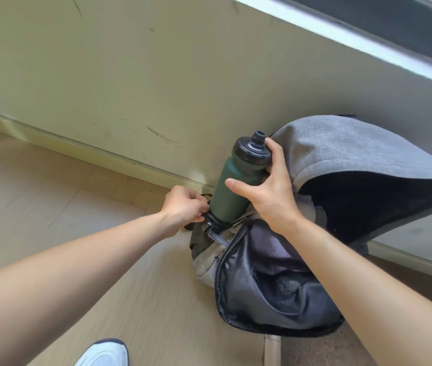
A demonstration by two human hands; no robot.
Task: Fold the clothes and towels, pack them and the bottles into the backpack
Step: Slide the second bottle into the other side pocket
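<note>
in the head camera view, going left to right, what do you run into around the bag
Shoe → left hand → green bottle → right hand → grey backpack flap.

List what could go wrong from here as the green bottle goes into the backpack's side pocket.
1. The green bottle is tilted with only its base in the side pocket; it could tip out when the right hand lets go.
2. The left hand pinches the pocket edge; a slip could close the opening.
3. The backpack leans open against the wall and might slump.
</note>
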